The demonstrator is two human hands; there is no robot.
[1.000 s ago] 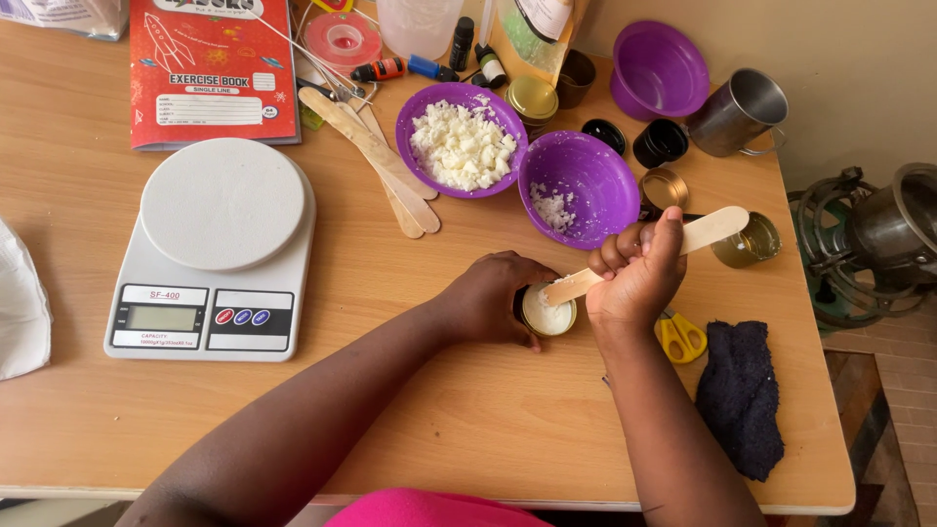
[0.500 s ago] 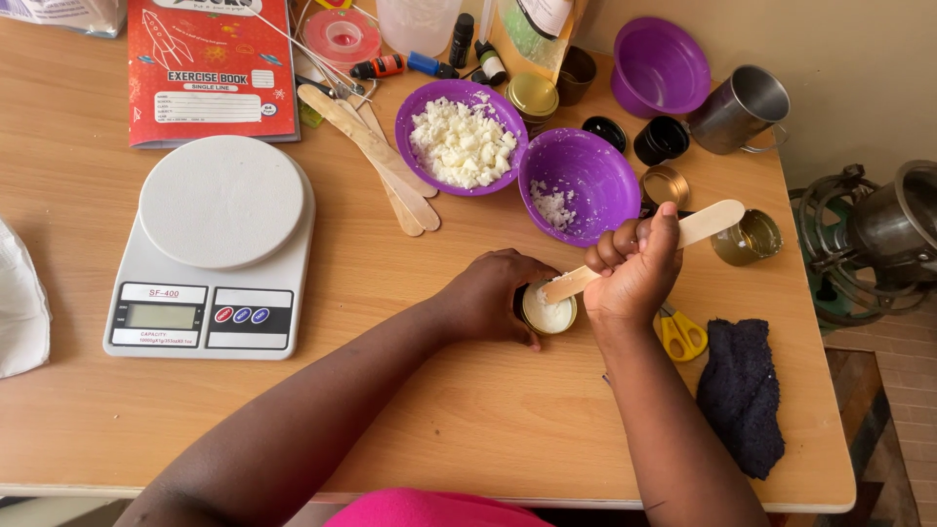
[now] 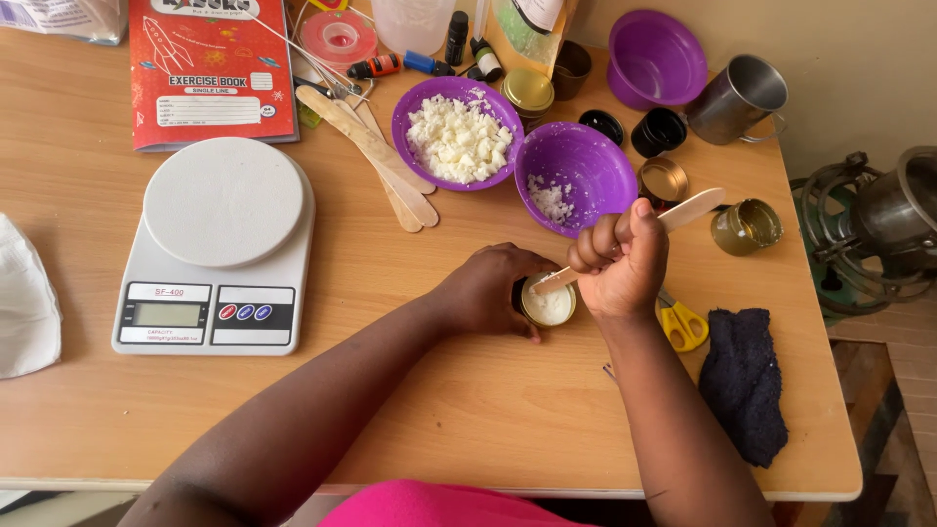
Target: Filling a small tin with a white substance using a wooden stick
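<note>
Small round tin (image 3: 548,303) of white paste sits on the wooden table (image 3: 468,410), just in front of the nearer purple bowl (image 3: 576,176), which serves as landmark for everything else. The left hand (image 3: 488,291) cups the tin's left side, fingers curled against its wall. The right hand (image 3: 625,259) is clenched in a fist around a flat wooden stick (image 3: 683,210), whose lower end dips into the paste while the upper end slants up to the right of that bowl.

Packages and labels: a red exercise book (image 3: 210,68) with a white label panel lies far left of the bowl, and a clear pouch with a green patch (image 3: 527,34) stands behind it.

Counts: three purple bowls, the nearer one holding a few white crumbs, one to its left (image 3: 456,132) full of white chunks, one behind right (image 3: 656,59). Three spare wooden sticks (image 3: 376,161) lie left of the bowls. One white kitchen scale (image 3: 220,249) sits far left. One steel mug (image 3: 737,98) stands behind right. One pair of yellow-handled scissors (image 3: 683,324) and one dark cloth (image 3: 747,381) lie in front, to the right.
</note>
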